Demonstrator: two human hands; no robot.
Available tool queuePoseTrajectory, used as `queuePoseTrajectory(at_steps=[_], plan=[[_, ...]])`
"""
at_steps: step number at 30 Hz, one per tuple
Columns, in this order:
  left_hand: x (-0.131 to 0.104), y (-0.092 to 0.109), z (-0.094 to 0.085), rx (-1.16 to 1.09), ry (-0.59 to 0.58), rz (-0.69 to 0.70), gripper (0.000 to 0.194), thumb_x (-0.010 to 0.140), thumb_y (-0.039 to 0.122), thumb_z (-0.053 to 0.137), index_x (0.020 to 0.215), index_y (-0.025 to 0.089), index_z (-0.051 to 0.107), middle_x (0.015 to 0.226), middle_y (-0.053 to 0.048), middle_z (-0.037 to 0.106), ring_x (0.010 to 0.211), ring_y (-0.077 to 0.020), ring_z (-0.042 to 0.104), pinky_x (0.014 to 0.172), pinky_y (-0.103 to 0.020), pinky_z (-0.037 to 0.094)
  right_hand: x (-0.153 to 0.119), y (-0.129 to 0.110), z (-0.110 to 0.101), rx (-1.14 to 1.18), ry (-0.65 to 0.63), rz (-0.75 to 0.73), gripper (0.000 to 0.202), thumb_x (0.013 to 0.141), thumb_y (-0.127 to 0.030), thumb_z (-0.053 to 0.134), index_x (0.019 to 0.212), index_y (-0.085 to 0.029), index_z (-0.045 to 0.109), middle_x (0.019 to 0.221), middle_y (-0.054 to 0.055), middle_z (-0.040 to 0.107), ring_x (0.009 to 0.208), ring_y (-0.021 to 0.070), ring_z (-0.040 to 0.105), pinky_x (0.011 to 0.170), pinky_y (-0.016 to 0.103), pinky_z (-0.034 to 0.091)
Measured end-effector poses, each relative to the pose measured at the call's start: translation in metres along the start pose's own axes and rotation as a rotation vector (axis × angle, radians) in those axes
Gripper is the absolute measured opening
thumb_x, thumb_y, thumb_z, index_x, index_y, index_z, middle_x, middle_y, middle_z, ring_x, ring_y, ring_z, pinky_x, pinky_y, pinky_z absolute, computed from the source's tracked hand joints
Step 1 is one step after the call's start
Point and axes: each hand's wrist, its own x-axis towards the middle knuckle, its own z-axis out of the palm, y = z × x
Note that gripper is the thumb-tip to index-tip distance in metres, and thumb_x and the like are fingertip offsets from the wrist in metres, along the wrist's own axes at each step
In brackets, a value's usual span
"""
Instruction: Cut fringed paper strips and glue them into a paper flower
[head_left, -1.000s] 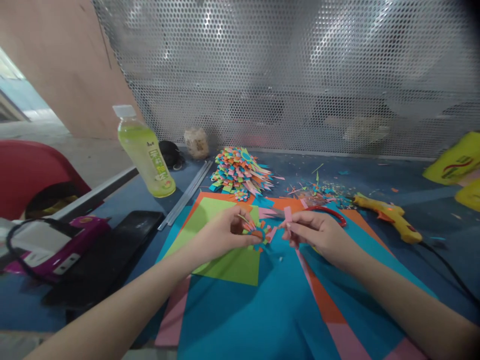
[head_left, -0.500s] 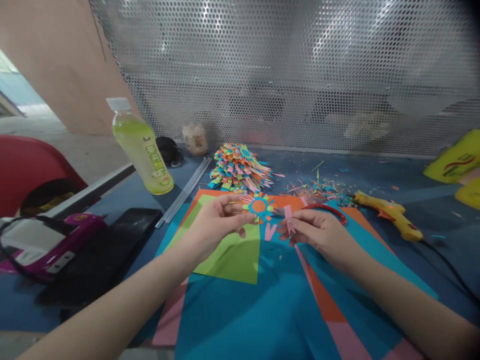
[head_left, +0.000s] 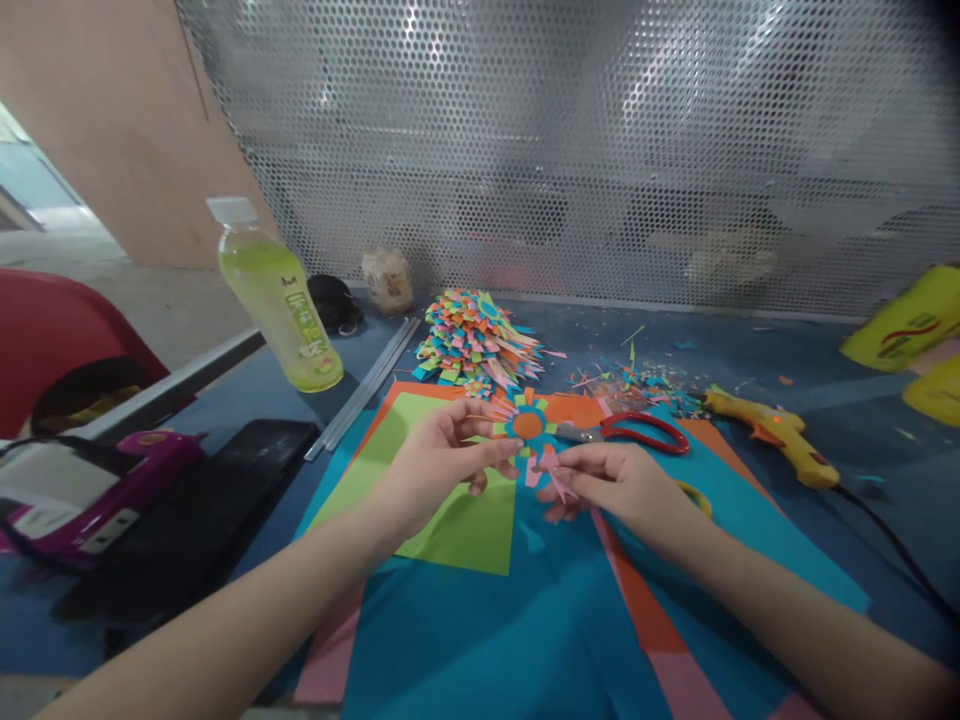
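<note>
This looks like a paper-craft workspace, though whether it belongs to a home, school or shop cannot be told. The dark blue tabletop (head_left: 750, 345) carries coloured paper sheets (head_left: 465, 650), red-handled scissors (head_left: 598, 433), a yellow hot-glue gun (head_left: 787, 440), a heap of fringed paper pieces (head_left: 476, 340) and a scatter of paper clippings (head_left: 649, 382). A perforated metal panel (head_left: 540, 130) rises behind it; beyond its left side are a plain wall (head_left: 112, 120), a bare grey floor (head_left: 184, 295) and a red chair (head_left: 79, 315).
</note>
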Motion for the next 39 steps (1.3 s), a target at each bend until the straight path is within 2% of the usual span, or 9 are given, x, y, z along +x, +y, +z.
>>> queuePoseTrajectory(at_steps=[7, 11, 21, 29, 32, 39], plan=[[-0.0028, 0.0018, 0.0015, -0.017, -0.029, -0.082, 0.041, 0.059, 0.025, 0.078, 0.086, 0.017, 0.048, 0.059, 0.006, 0.058, 0.045, -0.0067, 0.057, 0.034, -0.013, 0.032, 0.0012, 0.0008, 0.0038, 0.010, 0.002, 0.006, 0.037, 0.063, -0.048, 0.071, 0.079, -0.015, 0.067, 0.070, 0.005, 0.071, 0.057, 0.0165, 0.067, 0.058, 0.028, 0.052], [-0.0039, 0.0018, 0.0032, -0.027, -0.032, -0.119, 0.045, 0.055, 0.026, 0.080, 0.087, 0.018, 0.049, 0.057, 0.008, 0.055, 0.046, -0.0069, 0.057, 0.035, -0.013, 0.031, -0.0004, 0.0003, 0.0078, 0.031, 0.006, 0.010, 0.037, 0.061, -0.046, 0.072, 0.080, -0.016, 0.066, 0.066, 0.004, 0.070, 0.056, 0.0174, 0.067, 0.057, 0.029, 0.051], [-0.0038, -0.0005, 0.0048, 0.008, -0.032, -0.134, 0.042, 0.059, 0.028, 0.078, 0.090, 0.015, 0.053, 0.057, 0.006, 0.056, 0.043, -0.0037, 0.053, 0.036, -0.012, 0.030, -0.0034, 0.0001, 0.0088, 0.046, -0.012, -0.029, 0.032, 0.064, -0.045, 0.071, 0.077, -0.016, 0.065, 0.063, 0.001, 0.067, 0.058, 0.0166, 0.067, 0.056, 0.027, 0.051], [-0.0044, -0.0023, 0.0059, 0.000, -0.032, -0.139, 0.042, 0.058, 0.030, 0.078, 0.089, 0.016, 0.053, 0.061, 0.005, 0.059, 0.045, -0.0052, 0.056, 0.034, -0.013, 0.027, -0.0038, -0.0036, 0.0094, 0.067, 0.024, -0.012, 0.035, 0.060, -0.043, 0.074, 0.080, -0.016, 0.068, 0.083, 0.007, 0.071, 0.070, 0.0209, 0.069, 0.063, 0.032, 0.054], [-0.0044, -0.0017, 0.0068, 0.009, -0.039, -0.130, 0.042, 0.058, 0.030, 0.078, 0.088, 0.016, 0.053, 0.061, 0.005, 0.059, 0.045, -0.0060, 0.056, 0.034, -0.013, 0.027, -0.0033, -0.0048, 0.0093, 0.067, 0.021, -0.010, 0.032, 0.059, -0.041, 0.074, 0.076, -0.015, 0.067, 0.081, 0.007, 0.071, 0.069, 0.0206, 0.068, 0.064, 0.033, 0.054], [-0.0049, -0.0015, 0.0079, 0.059, -0.011, -0.111, 0.040, 0.057, 0.027, 0.078, 0.085, 0.016, 0.052, 0.059, 0.007, 0.054, 0.044, -0.0049, 0.054, 0.034, -0.013, 0.028, -0.0021, -0.0019, 0.0075, -0.013, 0.009, -0.079, 0.021, 0.067, -0.034, 0.069, 0.075, -0.015, 0.066, 0.072, 0.005, 0.069, 0.066, 0.0178, 0.066, 0.062, 0.029, 0.050]])
